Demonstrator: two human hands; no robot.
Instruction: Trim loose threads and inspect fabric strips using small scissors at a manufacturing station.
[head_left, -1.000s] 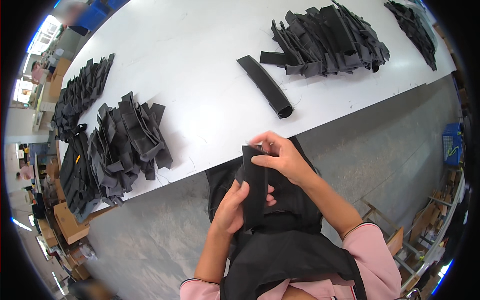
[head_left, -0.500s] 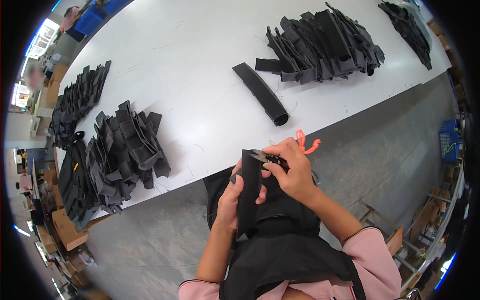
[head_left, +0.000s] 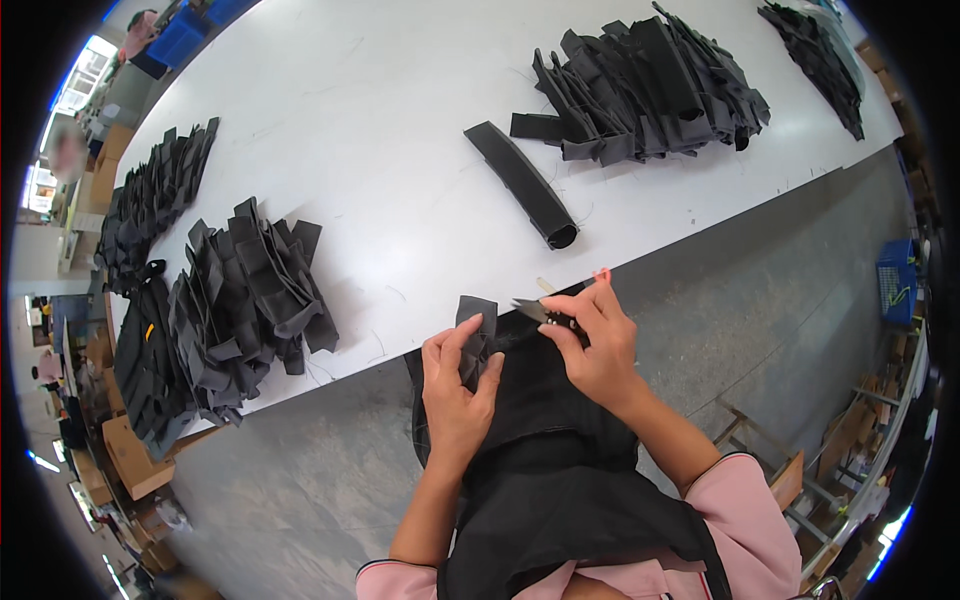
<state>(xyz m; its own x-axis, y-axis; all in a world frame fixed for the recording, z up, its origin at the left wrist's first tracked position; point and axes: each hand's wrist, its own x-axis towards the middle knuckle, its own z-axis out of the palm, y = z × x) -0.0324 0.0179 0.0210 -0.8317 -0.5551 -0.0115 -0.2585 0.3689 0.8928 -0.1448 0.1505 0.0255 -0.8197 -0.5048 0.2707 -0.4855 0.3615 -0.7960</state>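
My left hand point(head_left: 456, 395) is closed on a folded black fabric strip point(head_left: 478, 312), pinched between thumb and fingers above my lap. Part of the strip is hidden behind the fingers. In my right hand point(head_left: 603, 345) are small thread snips point(head_left: 531, 309) with dark handles, their tips pointing left toward the strip but apart from it. A bit of orange cord point(head_left: 602, 274) shows just beyond that hand. On the white table point(head_left: 400, 180) in front lies a single black fabric tube point(head_left: 522, 186), its near end gaping.
A large pile of black strips point(head_left: 650, 95) lies at the back right, and another pile point(head_left: 250, 300) at the left. Behind it are more strips point(head_left: 160, 200) and dark fabric point(head_left: 150, 360). A blue crate point(head_left: 897, 280) stands at far right. Cardboard boxes point(head_left: 135, 460) sit lower left.
The strip has been turned and now shows as a short folded piece in my left hand. My right hand with the snips has shifted right, away from it.
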